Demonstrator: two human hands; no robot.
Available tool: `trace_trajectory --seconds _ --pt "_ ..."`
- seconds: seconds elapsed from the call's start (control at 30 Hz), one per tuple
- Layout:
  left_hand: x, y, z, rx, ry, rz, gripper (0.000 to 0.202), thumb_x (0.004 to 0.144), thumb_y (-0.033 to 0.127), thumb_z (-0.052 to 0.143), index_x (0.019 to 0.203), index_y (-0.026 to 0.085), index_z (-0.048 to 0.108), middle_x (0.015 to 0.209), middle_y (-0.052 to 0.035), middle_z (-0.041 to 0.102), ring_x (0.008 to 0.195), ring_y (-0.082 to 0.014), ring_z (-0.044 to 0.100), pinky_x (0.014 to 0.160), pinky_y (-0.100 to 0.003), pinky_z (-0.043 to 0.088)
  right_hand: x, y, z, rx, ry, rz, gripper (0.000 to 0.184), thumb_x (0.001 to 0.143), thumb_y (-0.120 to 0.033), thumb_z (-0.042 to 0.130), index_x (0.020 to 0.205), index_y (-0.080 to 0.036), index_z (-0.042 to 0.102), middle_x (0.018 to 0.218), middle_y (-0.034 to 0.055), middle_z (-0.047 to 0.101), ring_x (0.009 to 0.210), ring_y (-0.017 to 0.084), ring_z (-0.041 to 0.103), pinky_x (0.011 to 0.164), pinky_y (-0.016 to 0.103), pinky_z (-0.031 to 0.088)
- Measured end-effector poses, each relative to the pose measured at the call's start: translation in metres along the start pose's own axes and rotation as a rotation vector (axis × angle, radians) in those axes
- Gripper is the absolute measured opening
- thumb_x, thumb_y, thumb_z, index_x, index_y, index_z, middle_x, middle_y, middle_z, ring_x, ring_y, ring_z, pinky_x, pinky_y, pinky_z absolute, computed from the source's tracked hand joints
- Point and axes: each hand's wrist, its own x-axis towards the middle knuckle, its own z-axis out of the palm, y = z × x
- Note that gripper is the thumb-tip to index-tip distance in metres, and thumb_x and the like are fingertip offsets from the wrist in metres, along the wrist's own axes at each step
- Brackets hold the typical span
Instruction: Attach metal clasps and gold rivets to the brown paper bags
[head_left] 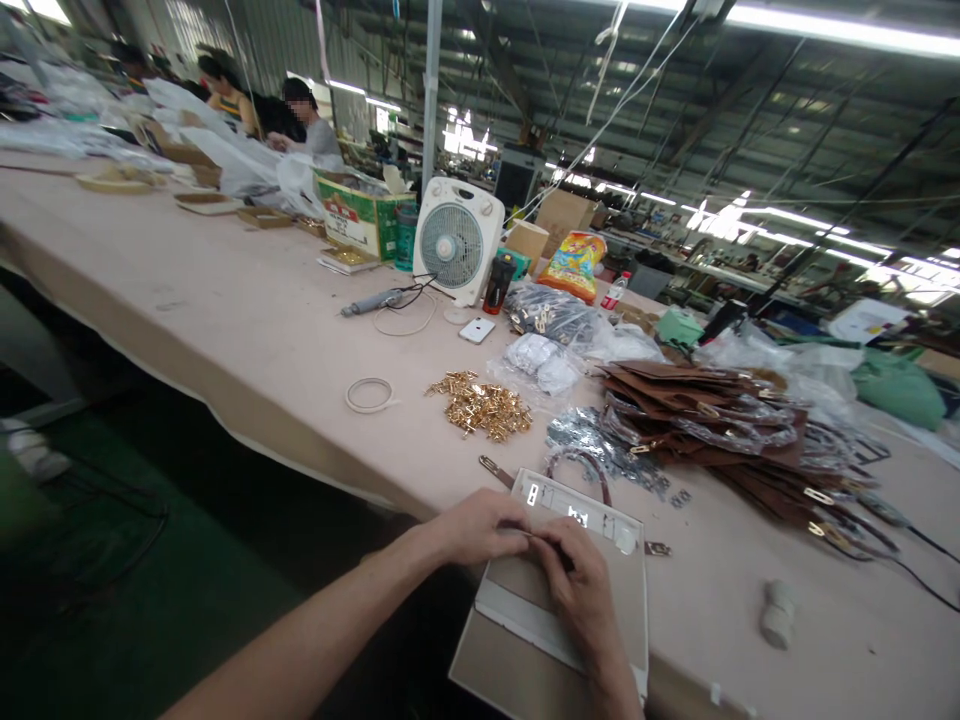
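A beige bag panel (pixel 630 600) with pale edges lies in front of me, its near part reaching past the table edge. Along its far strip sit small shiny metal pieces (pixel 577 515), and a brown handle (pixel 589 462) curves out beyond it. Brown straps with metal fittings stick out on both sides, one strap (pixel 495 470) at the left. My left hand (pixel 484 525) and my right hand (pixel 577 570) meet above the panel, fingertips pinched together. Whatever small thing is between them is mostly hidden by the fingers.
Gold metal fasteners (pixel 487 407) lie heaped beyond the panel, beside small silver plates (pixel 589 440). Brown bag pieces (pixel 705 420) are stacked at right. Farther back are a phone (pixel 477 330), an electric screwdriver (pixel 371 303) and a fan (pixel 454 240). A tape ring (pixel 369 395) lies left; a spool-like cylinder (pixel 778 613) right.
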Motion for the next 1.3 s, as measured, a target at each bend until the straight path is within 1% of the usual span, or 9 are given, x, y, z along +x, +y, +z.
trace_trajectory --seconds 0.2,0.33,0.47,0.57,0.83,1.0,1.13,1.23,1.3 --pt "0.001 -0.001 -0.003 -0.104 -0.031 -0.024 0.025 0.094 0.034 0.066 0.104 0.017 0.081 0.093 -0.0032 0.077 0.086 -0.0187 0.068 0.079 -0.024 0.048 0.000 -0.003 -0.001 0.015 0.035 0.017 0.016 0.102 -0.033 0.061 0.094 -0.027 0.074 0.094 0.0070 0.069 0.091 0.025 0.065 0.080 0.036 0.054" --pt "0.003 -0.002 -0.003 -0.133 -0.045 -0.045 0.027 0.095 0.036 0.064 0.105 0.017 0.081 0.093 -0.0031 0.076 0.086 -0.0182 0.067 0.080 -0.024 0.048 -0.001 0.000 0.000 0.007 0.069 0.008 0.016 0.102 -0.032 0.061 0.096 -0.027 0.076 0.104 0.0085 0.070 0.101 0.026 0.066 0.089 0.038 0.054" --pt "0.003 -0.002 -0.001 -0.121 -0.023 -0.075 0.027 0.095 0.036 0.062 0.100 0.016 0.080 0.089 -0.0024 0.074 0.084 -0.0177 0.064 0.078 -0.023 0.046 0.001 0.000 -0.001 0.000 0.045 0.020 0.016 0.102 -0.033 0.062 0.094 -0.027 0.075 0.096 0.0070 0.072 0.092 0.025 0.067 0.084 0.037 0.055" --pt "0.004 -0.002 0.001 -0.154 -0.005 -0.110 0.029 0.092 0.037 0.062 0.094 0.015 0.080 0.084 -0.0019 0.071 0.081 -0.0176 0.061 0.075 -0.023 0.045 0.000 0.001 0.001 0.000 0.032 0.003 0.015 0.103 -0.031 0.061 0.093 -0.026 0.072 0.090 0.0051 0.072 0.086 0.023 0.067 0.079 0.035 0.054" --pt "0.007 0.002 0.007 -0.345 0.061 -0.248 0.028 0.081 0.039 0.067 0.083 0.014 0.078 0.071 0.0015 0.062 0.072 -0.0152 0.052 0.066 -0.023 0.039 -0.006 0.011 0.005 -0.032 0.121 -0.138 0.012 0.102 -0.019 0.061 0.102 -0.026 0.070 0.095 0.0035 0.072 0.090 0.021 0.067 0.082 0.033 0.054" --pt "0.011 0.001 0.012 -0.366 0.091 -0.275 0.027 0.081 0.039 0.065 0.079 0.014 0.075 0.069 0.0021 0.057 0.072 -0.0150 0.050 0.065 -0.023 0.038 -0.003 0.004 0.004 0.011 0.155 -0.124 0.012 0.101 -0.019 0.061 0.098 -0.026 0.070 0.094 0.0028 0.070 0.089 0.020 0.067 0.082 0.030 0.053" --pt "0.018 0.000 0.013 -0.326 0.180 -0.317 0.029 0.086 0.041 0.060 0.075 0.015 0.067 0.067 0.0031 0.051 0.066 -0.0138 0.045 0.060 -0.024 0.034 -0.011 0.007 0.000 0.139 0.266 -0.022 0.010 0.101 -0.025 0.062 0.093 -0.025 0.069 0.092 0.0019 0.069 0.088 0.019 0.067 0.082 0.029 0.053" --pt "0.021 0.001 0.012 -0.207 0.141 -0.282 0.031 0.091 0.043 0.058 0.081 0.016 0.067 0.074 0.0021 0.057 0.072 -0.0153 0.050 0.064 -0.024 0.037 -0.015 0.020 -0.014 0.139 0.436 0.096 0.011 0.100 -0.032 0.064 0.098 -0.024 0.071 0.098 0.0035 0.071 0.095 0.020 0.067 0.087 0.030 0.052" --pt "0.020 0.002 0.011 -0.137 0.116 -0.257 0.032 0.094 0.044 0.055 0.085 0.017 0.068 0.077 0.0017 0.061 0.077 -0.0162 0.054 0.068 -0.024 0.039 -0.012 0.030 -0.029 0.110 0.518 0.165 0.017 0.099 -0.038 0.066 0.103 -0.023 0.073 0.104 0.0053 0.072 0.101 0.022 0.066 0.091 0.032 0.051"
